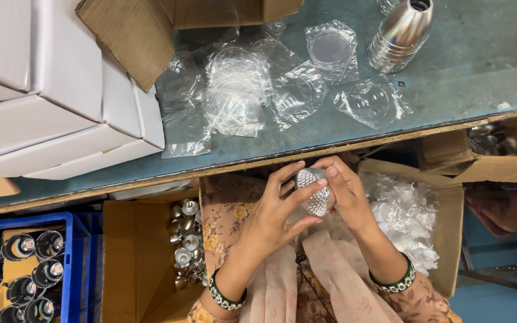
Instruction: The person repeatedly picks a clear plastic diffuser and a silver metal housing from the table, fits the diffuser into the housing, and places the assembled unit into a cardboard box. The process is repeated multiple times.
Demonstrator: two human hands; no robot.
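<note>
Teal worktable amid cardboard boxes

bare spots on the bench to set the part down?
Bare table right of the metal cone, above the front edge. Narrow strip below the plastic bags. Centre is crowded with bags; white boxes fill the left.

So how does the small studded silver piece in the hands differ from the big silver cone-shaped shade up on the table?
The small studded silver piece is covered in raised dots; the big silver cone-shaped shade is smooth with ribbed rings near its wide end. The studded piece is far smaller. It is held between the left hand and right hand, while the shade lies on its side on the table. Both are shiny metal.
</note>
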